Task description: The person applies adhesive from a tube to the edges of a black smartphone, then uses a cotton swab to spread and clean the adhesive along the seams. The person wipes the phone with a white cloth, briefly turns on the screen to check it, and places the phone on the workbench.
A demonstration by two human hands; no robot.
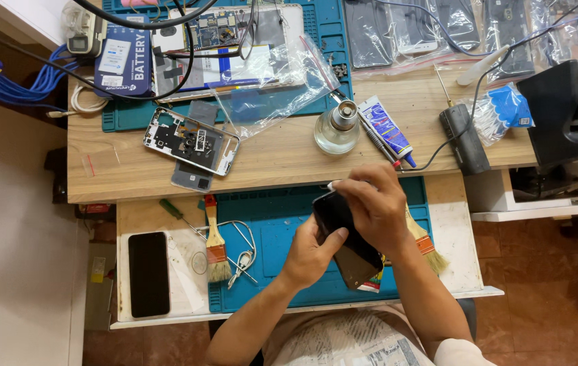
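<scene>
Over the near blue silicone work mat [282,224] on the pull-out shelf, a dark glossy slab-shaped phone [343,234] is held tilted above the mat, not resting on it. The left hand [309,254] cradles it from below, thumb and fingers closed round its lower edge, likely to steady it. The right hand [373,203] lies across the top of the phone, fingers pinched on a small white-tipped swab-like stick [332,184] at the phone's upper corner; what the tip touches is too small to tell.

Just right of the hands, a flat wood-handled brush with pale bristles [428,247] lies on the mat's right edge, partly under the right forearm. On the mat's left edge lies a second flat brush with an orange ferrule [215,251], beside it a loop of white cable [241,247] and a green-handled screwdriver [175,211].

At the shelf's left end a black phone [148,273] lies face up on a white pad. On the wooden table behind, near its front edge, stand a clear glass bottle with metal cap [337,129], a blue-and-white glue tube [387,129], and a silver opened phone frame [192,141], all within arm's reach.
</scene>
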